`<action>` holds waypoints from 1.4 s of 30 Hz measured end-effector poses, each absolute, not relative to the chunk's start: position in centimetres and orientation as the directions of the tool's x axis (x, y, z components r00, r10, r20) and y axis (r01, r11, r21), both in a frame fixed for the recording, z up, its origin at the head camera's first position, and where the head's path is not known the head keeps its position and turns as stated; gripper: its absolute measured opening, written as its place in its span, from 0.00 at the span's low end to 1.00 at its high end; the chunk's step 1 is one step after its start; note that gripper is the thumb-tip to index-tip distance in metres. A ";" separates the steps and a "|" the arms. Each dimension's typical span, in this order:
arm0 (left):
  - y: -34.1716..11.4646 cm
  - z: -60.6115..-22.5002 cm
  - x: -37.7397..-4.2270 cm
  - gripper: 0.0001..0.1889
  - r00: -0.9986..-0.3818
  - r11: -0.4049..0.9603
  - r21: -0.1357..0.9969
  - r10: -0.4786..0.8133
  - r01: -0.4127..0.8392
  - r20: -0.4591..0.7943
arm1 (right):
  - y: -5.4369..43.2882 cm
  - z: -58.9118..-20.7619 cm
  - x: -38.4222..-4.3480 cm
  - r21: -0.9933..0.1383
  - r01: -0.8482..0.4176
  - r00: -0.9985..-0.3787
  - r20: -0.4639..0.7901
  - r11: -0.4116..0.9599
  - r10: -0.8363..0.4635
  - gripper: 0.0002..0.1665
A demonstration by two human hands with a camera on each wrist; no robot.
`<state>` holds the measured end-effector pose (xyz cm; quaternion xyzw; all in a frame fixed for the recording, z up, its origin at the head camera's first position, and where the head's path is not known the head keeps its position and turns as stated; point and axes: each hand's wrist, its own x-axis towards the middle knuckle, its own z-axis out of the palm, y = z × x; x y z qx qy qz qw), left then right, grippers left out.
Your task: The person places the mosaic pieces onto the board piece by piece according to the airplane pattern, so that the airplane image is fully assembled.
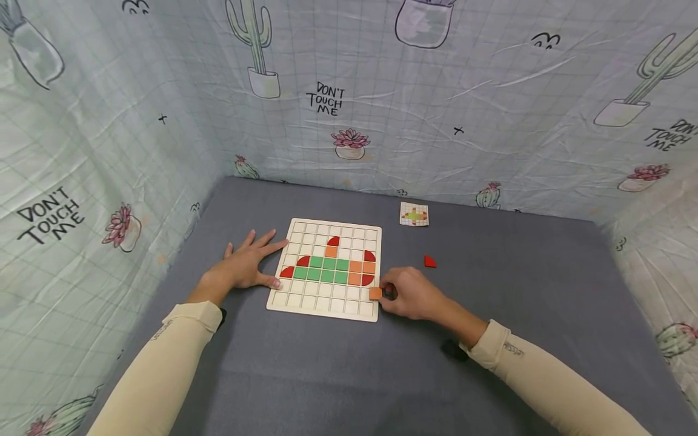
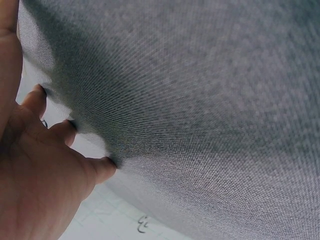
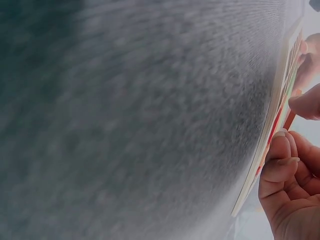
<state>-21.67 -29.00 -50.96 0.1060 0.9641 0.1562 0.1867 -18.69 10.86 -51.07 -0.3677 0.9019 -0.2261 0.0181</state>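
A pale square grid board (image 1: pixel 308 303) lies on the grey table. Set in its cells are green square tiles (image 1: pixel 320 269), several orange ones (image 1: pixel 355 266) and red quarter-round pieces (image 1: pixel 303 261). My left hand (image 1: pixel 240 265) is spread at the board's left side, with thumb and index fingertip on that edge. In the left wrist view, the other fingertips (image 2: pixel 106 167) rest on the cloth. Thumb and fingers of my right hand (image 1: pixel 412 293) pinch an orange square tile (image 1: pixel 375 293) at the board's right edge, below the red corner piece. From the right wrist, that tile (image 3: pixel 289 119) appears tilted over the board.
One loose red quarter-round piece (image 1: pixel 429 261) lies right of the board. Farther back sits a small card (image 1: pixel 414 206) printed with a coloured grid pattern. Patterned fabric (image 1: pixel 382 91) with cactus drawings walls in the table at the back and sides.
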 end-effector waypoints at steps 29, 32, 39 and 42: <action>-28.8 -50.7 -21.4 0.59 -0.914 0.931 0.336 0.255 0.143 -0.316 | 6.1 -51.2 -19.2 -0.434 -0.708 -0.674 0.177 0.558 -0.717 0.05; -28.8 -50.7 -21.4 0.59 -0.914 0.930 0.337 0.257 0.147 -0.312 | 5.7 -51.3 -19.2 -0.431 -0.711 -0.671 0.180 0.555 -0.720 0.06; -28.9 -50.7 -21.4 0.58 -0.912 0.931 0.334 0.261 0.150 -0.316 | 4.6 -51.3 -19.3 -0.420 -0.729 -0.652 0.186 0.540 -0.735 0.05; -28.9 -50.7 -21.5 0.58 -0.912 0.931 0.332 0.259 0.149 -0.317 | 4.2 -51.3 -19.4 -0.435 -0.730 -0.648 0.195 0.527 -0.736 0.05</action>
